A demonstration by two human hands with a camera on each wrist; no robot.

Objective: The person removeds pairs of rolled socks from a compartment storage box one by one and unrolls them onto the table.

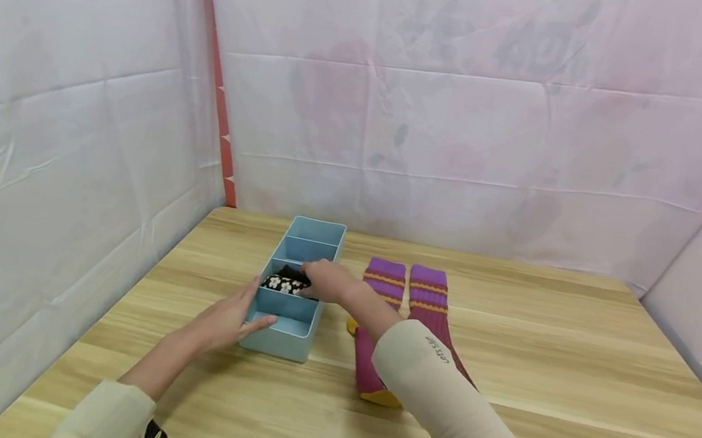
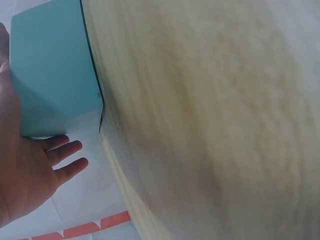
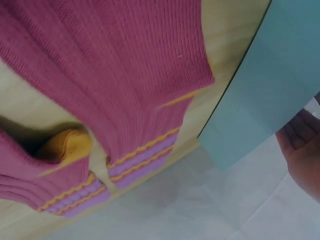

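A light-blue organizer box (image 1: 276, 344) with several compartments stands on the table. In its third compartment from the front-left line of sight, behind the front one, lies a folded black sock (image 1: 281, 284) with white flowers. My right hand (image 1: 331, 281) reaches over the box's right wall, its bent fingers and thumb gripping the sock's right end; the fingertips are partly hidden. My left hand (image 1: 220, 322) rests along the left wall, thumb above the front compartment. In the left wrist view, straight, spread fingers (image 2: 70, 170) lie beside the box.
Two long magenta socks (image 3: 145, 60) with purple-and-yellow striped cuffs lie right of the box, partly under my right forearm. White cloth sheets (image 1: 453, 151) hang behind and beside the wooden table (image 1: 573, 352).
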